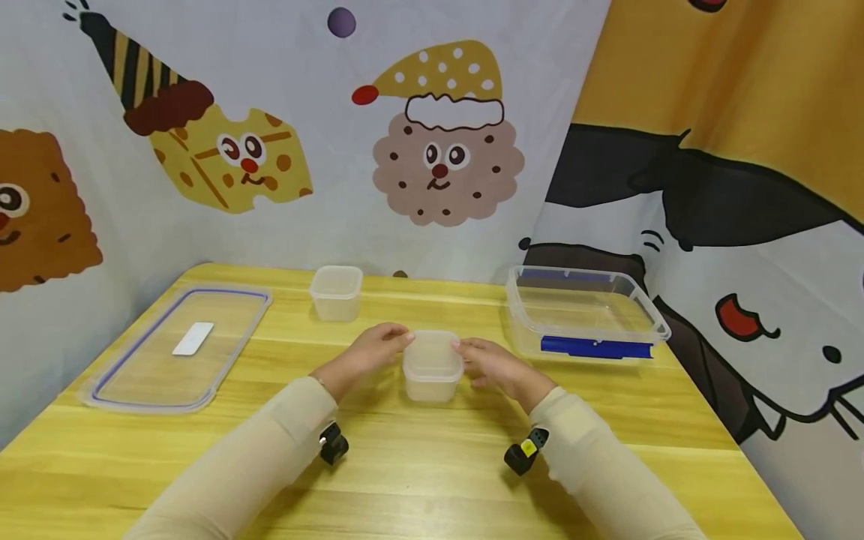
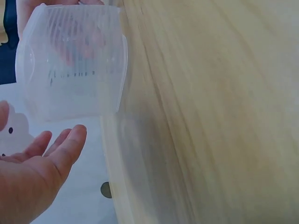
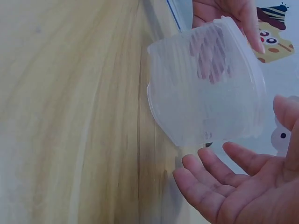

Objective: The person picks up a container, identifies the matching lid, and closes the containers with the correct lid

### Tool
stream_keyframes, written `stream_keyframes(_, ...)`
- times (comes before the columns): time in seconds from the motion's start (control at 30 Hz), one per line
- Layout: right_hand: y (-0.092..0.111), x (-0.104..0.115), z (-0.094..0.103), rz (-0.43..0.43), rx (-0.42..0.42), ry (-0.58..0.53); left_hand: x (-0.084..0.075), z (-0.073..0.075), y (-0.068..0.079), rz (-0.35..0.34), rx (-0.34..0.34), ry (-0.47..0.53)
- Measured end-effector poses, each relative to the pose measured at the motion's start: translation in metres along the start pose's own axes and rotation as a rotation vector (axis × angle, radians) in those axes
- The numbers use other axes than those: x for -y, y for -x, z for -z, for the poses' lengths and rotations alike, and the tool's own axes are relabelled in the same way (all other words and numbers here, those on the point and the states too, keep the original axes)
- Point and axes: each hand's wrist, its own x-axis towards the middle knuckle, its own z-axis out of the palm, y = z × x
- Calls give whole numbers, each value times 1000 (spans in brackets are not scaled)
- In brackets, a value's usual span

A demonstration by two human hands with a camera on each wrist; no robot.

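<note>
A small translucent plastic container [image 1: 433, 367] stands upright on the wooden table in the middle of the head view. My left hand [image 1: 378, 346] is at its left side, fingertips right by the rim. On the opposite side my right hand [image 1: 496, 365] reaches toward the rim with its thumb and fingers spread. In the left wrist view, relaxed fingers of the left hand [image 2: 42, 172] show a gap to the container [image 2: 74, 93]. The right wrist view shows the right hand [image 3: 247, 182] with loosely bent fingers close beside the container [image 3: 205, 98], not wrapped around it.
Farther back on the table [image 1: 418, 472] stands a second small translucent container [image 1: 336, 294]. A large clear box [image 1: 587, 319] with blue clips is at the right. Its size of flat lid [image 1: 155, 375], blue-edged, lies at the left with a white rectangle [image 1: 193, 339] on it.
</note>
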Motion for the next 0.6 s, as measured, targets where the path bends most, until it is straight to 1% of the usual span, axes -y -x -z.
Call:
stream_keyframes(0.23,-6,2,-1,-17,-42,-46,-1,-5,-5,16,-59,-5)
stream_keyframes(0.47,-12,6,-5,-45,-65,-23,-4,-9,-10,41,-84,45)
stream_keyframes(0.6,-14,6,-7,-62,-83,-5,-4,-10,-14,45,-90,25)
